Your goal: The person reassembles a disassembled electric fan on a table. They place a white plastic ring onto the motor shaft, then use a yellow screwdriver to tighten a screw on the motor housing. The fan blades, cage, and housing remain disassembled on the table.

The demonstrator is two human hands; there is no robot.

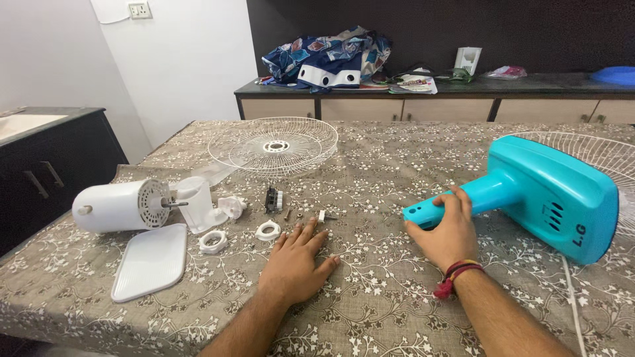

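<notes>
Nearest the camera, the left hand [296, 261] lies flat and open, fingers spread, on the grey-brown floral tablecloth [370, 311], its fingertips just short of a small white plastic clip [321, 215]. To the right of that hand, the right hand [448, 231], with a red thread band at the wrist, is closed around the neck of the glossy turquoise plastic fan motor housing [546, 195], which lies on its side on the cloth. Left of the left hand lie a flat white rounded-rectangle plastic cover [150, 260], two white plastic ring nuts [213, 242] [268, 231], and a white cylindrical ribbed fan motor [122, 205] with a bare metal shaft. Beyond the left hand rest a small dark switch block [272, 198] and, farther, a round white wire fan guard [272, 145]. Farthest back, a low cabinet [436, 106] carries a crumpled blue patterned cloth [327, 59].
</notes>
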